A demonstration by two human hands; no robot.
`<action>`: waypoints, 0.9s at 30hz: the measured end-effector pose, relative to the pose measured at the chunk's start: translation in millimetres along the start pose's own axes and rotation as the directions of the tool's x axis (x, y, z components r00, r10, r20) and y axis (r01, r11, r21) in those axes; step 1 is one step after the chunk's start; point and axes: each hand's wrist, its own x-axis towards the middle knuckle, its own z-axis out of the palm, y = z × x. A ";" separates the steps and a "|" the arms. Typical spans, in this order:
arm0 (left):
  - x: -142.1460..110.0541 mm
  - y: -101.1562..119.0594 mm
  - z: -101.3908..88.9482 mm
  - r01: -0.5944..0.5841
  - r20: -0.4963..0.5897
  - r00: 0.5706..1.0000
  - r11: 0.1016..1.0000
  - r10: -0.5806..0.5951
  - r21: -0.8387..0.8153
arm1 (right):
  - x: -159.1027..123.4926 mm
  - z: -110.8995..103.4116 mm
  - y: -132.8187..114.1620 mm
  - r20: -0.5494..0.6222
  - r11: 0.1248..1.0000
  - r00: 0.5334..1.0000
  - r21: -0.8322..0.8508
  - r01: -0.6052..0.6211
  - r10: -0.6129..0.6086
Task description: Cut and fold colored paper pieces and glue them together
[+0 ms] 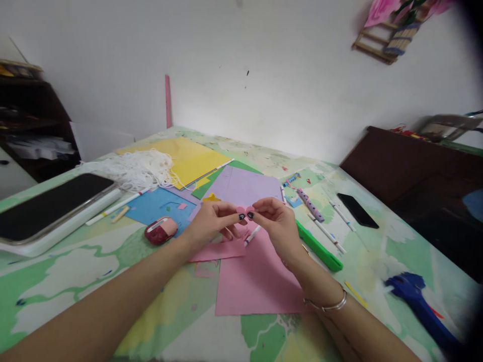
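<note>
Both hands meet over the middle of the table, pinching a small pink paper cutout [245,209] with rounded lobes. My left hand [221,218] grips its left side between thumb and forefinger. On the other side my right hand [277,221] does the same. Below them lie a pink paper sheet [260,286] and a smaller pink strip [222,250]. A white stick [252,235] rests on the pink paper, partly hidden. Beside my right wrist is a green cutter [320,249]. Behind my left hand a yellow paper piece [212,197] shows.
Left are a phone on a white box [49,241], a maroon-and-pink case [161,230] and white yarn [139,168]. Yellow [192,156], lilac [241,183] and blue sheets [151,203] lie behind. Right are a black phone [357,210], several pens and a blue glue gun [418,304].
</note>
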 end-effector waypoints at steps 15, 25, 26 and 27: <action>-0.5 2.2 -0.8 0.006 -0.077 0.997 0.999 -0.009 -0.042 | -0.4 -1.6 -3.7 -0.015 1.000 0.999 0.002 0.030 -0.030; 3.0 -1.0 -3.2 0.026 -0.101 0.994 1.000 -0.028 -0.015 | 3.3 -7.9 -5.9 -0.058 1.000 0.998 -0.009 0.018 -0.018; 3.1 -1.3 -3.4 0.031 -0.109 0.994 0.999 -0.032 -0.009 | 2.7 -11.7 -8.7 -0.089 1.000 0.996 -0.017 0.024 -0.026; 3.2 -1.5 -3.6 0.033 -0.120 0.992 0.999 -0.033 -0.002 | 0.9 -16.9 -11.8 -0.126 0.999 0.992 -0.031 0.029 -0.033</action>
